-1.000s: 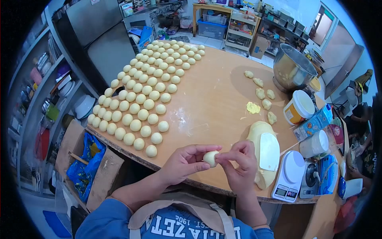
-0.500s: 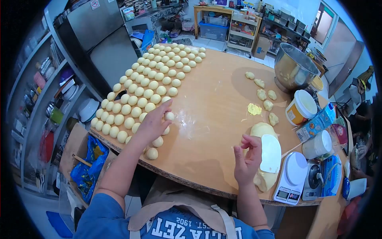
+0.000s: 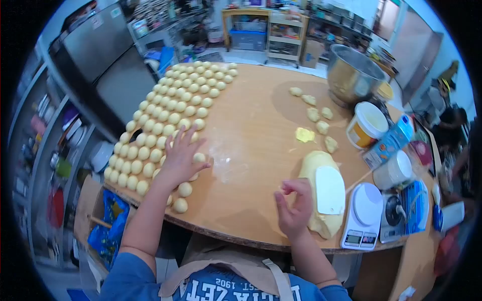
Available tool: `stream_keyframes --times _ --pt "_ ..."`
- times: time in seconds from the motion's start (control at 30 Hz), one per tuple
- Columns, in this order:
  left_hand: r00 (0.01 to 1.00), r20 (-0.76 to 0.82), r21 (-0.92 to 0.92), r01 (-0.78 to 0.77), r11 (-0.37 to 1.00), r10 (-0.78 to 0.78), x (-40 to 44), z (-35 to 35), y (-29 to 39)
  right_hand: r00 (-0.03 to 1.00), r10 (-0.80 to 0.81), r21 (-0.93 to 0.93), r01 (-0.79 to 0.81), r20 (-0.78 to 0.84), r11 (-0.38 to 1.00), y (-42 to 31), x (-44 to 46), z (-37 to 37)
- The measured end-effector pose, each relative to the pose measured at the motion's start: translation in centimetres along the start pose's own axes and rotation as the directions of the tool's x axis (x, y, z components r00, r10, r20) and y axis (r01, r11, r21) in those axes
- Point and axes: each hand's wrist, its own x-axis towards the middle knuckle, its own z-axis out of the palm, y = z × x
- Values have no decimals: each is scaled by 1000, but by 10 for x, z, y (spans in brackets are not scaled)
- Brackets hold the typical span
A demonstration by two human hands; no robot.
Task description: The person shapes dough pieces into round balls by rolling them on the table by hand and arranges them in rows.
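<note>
My left hand point(image 3: 182, 156) is open, fingers spread, over the near right edge of the rows of round dough balls point(image 3: 155, 128). It touches or hovers just above a few of them; the exact contact is hidden. At the table's near side my right hand point(image 3: 295, 204) is loosely curled, with a gap between thumb and fingers and nothing visible in it. Just right of that hand lies a large dough mass point(image 3: 312, 161), with a flat white dough scraper point(image 3: 330, 190) resting on top. Beyond it are several small dough pieces point(image 3: 313, 114) and a yellow greasy-looking smear point(image 3: 305, 134).
A digital scale point(image 3: 365, 210) stands by the right edge, near a white tub point(image 3: 369, 123), a blue carton point(image 3: 391, 143) and a clear container point(image 3: 394, 170). A steel mixing bowl point(image 3: 351, 72) stands farther back. Flour dusts the table point(image 3: 251, 165). Left below is a box with blue plastic point(image 3: 111, 220).
The view has turned slightly. My left hand has spread its fingers and lowered over the dough balls, uncovering less of the one near its fingertips. My right hand has shifted slightly away from the scraper.
</note>
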Motion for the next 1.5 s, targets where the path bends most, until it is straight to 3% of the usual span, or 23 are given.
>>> stream_keyframes --times 0.07,0.17,0.27,0.33,0.4,0.6,0.7,0.8,0.9,1.0,1.1,1.2,1.37,1.43,1.5 --pt "994 -86 -12 -62 998 61 20 -3 14 999 -32 -52 34 40 998 -4 0 2" --pt "942 -168 -100 -309 946 290 60 0 65 979 -188 -92 196 84 976 -3 -4 6" --pt "804 -216 -302 -594 746 553 107 8 137 954 -287 -27 290 87 957 -4 -7 7" --pt "776 -162 -522 -591 614 609 146 29 182 948 -314 -3 315 58 949 -3 -9 7" --pt "774 -61 -561 -549 619 630 178 45 226 932 -360 -14 361 43 932 0 -9 4" --pt "790 246 -369 -459 808 561 217 64 302 920 -391 2 391 -23 920 4 -12 0" --pt "788 135 -388 -516 763 601 231 67 298 916 -398 -8 398 -55 917 2 -9 -1" --pt "734 -191 -484 -648 588 652 235 56 273 920 -389 13 390 -39 921 4 -12 -6" --pt "686 -431 -440 -727 528 586 218 36 247 931 -360 3 361 -68 933 2 -10 -8" --pt "644 -566 -425 -763 487 514 206 5 230 930 -363 -6 364 -58 931 6 -12 -4" --pt "708 -527 -512 -706 489 471 179 -43 208 920 -381 -27 380 -96 925 5 -8 -3" --pt "833 -288 -587 -543 600 472 125 -83 171 928 -358 -63 353 -106 934 9 -12 -6" --pt "870 -16 -667 -377 643 493 42 -43 116 937 -309 -59 304 -160 951 14 -10 0" --pt "902 37 -530 -347 774 429 -2 1 107 963 -245 -63 239 -108 969 14 -8 -1" --pt "908 -102 -712 -352 608 407 -50 55 94 987 -162 -83 160 -14 984 14 -1 -2"
